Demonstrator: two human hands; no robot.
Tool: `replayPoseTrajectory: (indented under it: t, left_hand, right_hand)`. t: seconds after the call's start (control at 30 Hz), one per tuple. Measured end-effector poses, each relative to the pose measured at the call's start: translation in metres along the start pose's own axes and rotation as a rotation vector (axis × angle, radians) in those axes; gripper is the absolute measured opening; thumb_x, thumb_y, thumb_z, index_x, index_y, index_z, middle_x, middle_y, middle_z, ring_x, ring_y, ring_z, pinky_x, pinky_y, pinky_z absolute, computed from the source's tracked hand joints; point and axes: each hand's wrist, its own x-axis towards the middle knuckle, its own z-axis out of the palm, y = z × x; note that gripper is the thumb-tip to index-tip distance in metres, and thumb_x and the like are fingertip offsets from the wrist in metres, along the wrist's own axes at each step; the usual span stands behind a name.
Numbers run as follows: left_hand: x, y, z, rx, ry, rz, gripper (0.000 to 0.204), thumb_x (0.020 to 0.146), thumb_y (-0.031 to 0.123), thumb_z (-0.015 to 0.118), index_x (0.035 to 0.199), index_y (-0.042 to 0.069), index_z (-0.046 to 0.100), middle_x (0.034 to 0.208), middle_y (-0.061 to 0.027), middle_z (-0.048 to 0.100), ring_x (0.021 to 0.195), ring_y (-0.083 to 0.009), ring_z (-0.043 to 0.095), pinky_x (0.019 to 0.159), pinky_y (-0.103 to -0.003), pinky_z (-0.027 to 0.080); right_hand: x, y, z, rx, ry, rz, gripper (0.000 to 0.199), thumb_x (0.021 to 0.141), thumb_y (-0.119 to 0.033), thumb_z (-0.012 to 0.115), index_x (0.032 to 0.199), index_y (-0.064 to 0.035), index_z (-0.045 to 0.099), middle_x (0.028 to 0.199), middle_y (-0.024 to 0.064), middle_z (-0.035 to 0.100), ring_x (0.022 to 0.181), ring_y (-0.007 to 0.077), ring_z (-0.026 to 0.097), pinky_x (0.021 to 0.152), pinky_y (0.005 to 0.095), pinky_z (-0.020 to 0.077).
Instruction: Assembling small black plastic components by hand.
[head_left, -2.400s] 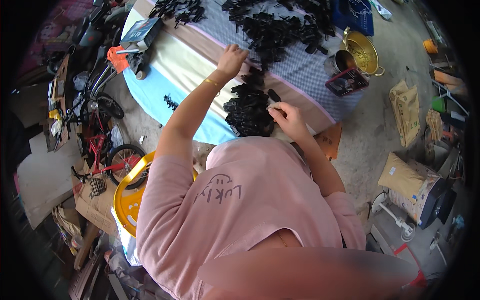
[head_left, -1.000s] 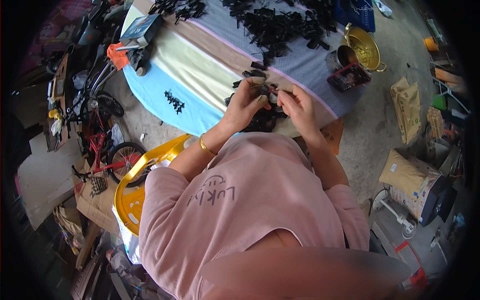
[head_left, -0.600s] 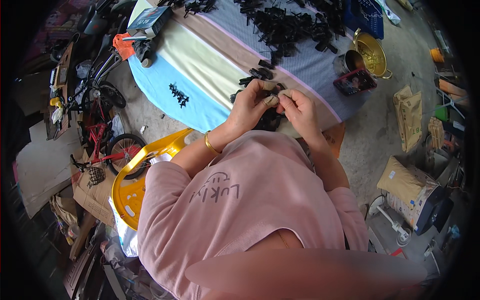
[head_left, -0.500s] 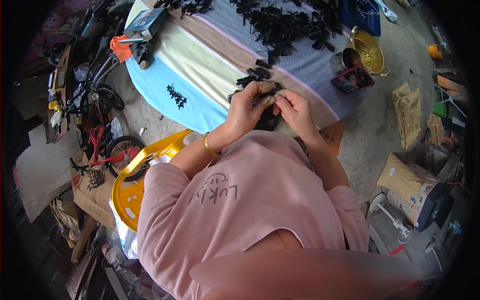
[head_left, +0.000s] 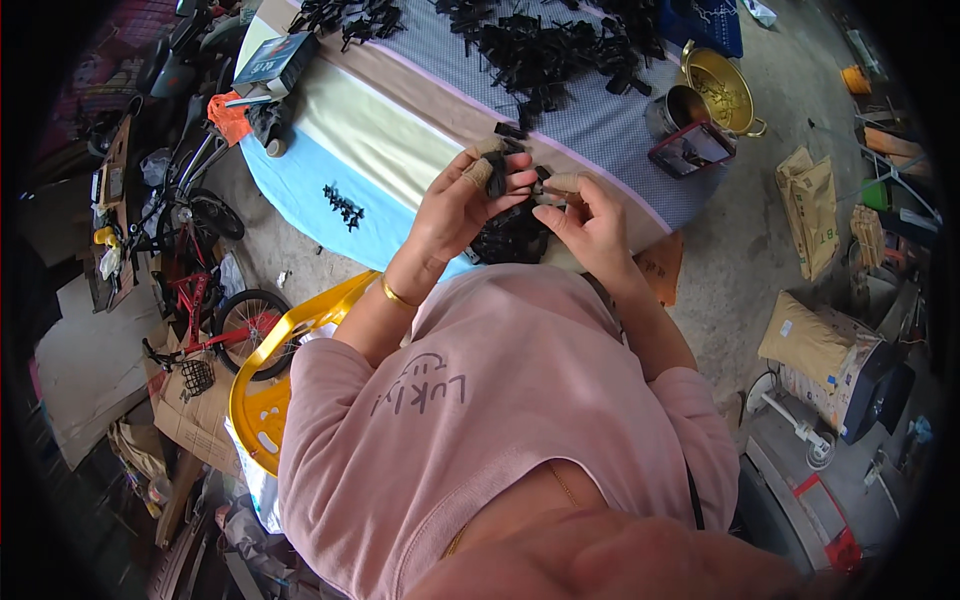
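My left hand is raised over the near edge of the cloth-covered table, with a small black part held among its fingers. Tan wraps cover some fingertips on both hands. Close beside it, my right hand has its thumb and fingers curled inward near a tiny dark bit at the fingertips, too small to name. Below both hands, a bunch of black parts lies by my lap, partly hidden by the fingers. Farther back on the table spreads a large heap of similar black parts.
A small black cluster lies on the cloth's blue stripe. At the table's right stand a phone, a metal cup and a gold-coloured pot. A box sits far left. A yellow chair and red bicycle are left.
My hands were pinched together half a second ago; now they are apart, the left turned with fingers raised and a black part showing in it. The view has shifted slightly.
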Motion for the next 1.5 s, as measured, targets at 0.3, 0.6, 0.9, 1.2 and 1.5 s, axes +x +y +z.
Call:
replayPoseTrajectory:
  t: [0.3,0.6,0.9,1.2,1.5]
  left_hand:
    - [-0.013,-0.003,0.004,0.428,-0.191,-0.134,0.034,0.091,0.011,0.043,0.124,0.004,0.039,0.107,-0.0075,0.054,0.093,-0.0141,0.055,0.082,-0.03,0.047]
    - [-0.019,-0.015,0.014,0.597,-0.163,0.125,0.038,0.081,-0.002,0.056,0.116,-0.001,0.042,0.105,-0.0077,0.054,0.096,-0.0128,0.053,0.083,-0.026,0.045]
    - [-0.012,-0.014,0.007,0.482,-0.102,0.144,0.025,0.081,-0.002,0.057,0.104,-0.002,0.048,0.097,-0.0056,0.055,0.089,-0.0115,0.055,0.08,-0.025,0.046]
    - [-0.017,-0.021,0.0,0.624,-0.079,0.276,0.019,0.08,-0.003,0.057,0.097,-0.001,0.051,0.104,-0.0094,0.056,0.093,-0.0129,0.054,0.082,-0.026,0.045]
    - [-0.003,-0.02,-0.007,0.641,0.008,0.198,0.027,0.079,-0.001,0.06,0.104,-0.002,0.051,0.1,-0.0076,0.057,0.089,-0.0126,0.056,0.078,-0.025,0.047]
  right_hand:
    - [-0.008,-0.021,0.002,0.249,-0.08,0.048,0.013,0.075,0.0,0.065,0.085,0.0011,0.057,0.078,0.0015,0.057,0.068,0.0069,0.055,0.06,0.0185,0.0445]
    - [-0.002,0.002,0.01,0.198,-0.118,0.146,0.012,0.082,-0.009,0.06,0.09,-0.002,0.054,0.076,0.0008,0.055,0.059,0.0034,0.047,0.052,0.0157,0.0386]
    - [-0.001,-0.008,0.005,0.419,-0.163,0.398,0.016,0.088,-0.013,0.051,0.085,0.0004,0.059,0.063,-0.001,0.054,0.046,0.0,0.036,0.041,0.0163,0.0261]
    - [-0.002,-0.009,0.017,0.274,-0.182,0.342,0.016,0.088,-0.013,0.049,0.084,-0.0004,0.058,0.059,-0.0005,0.052,0.047,0.0012,0.037,0.041,0.0171,0.0275]
    - [0.013,0.008,0.012,0.451,-0.276,0.496,0.019,0.088,-0.016,0.05,0.08,-0.0019,0.059,0.058,-0.0036,0.05,0.047,0.0013,0.036,0.041,0.0177,0.0265]
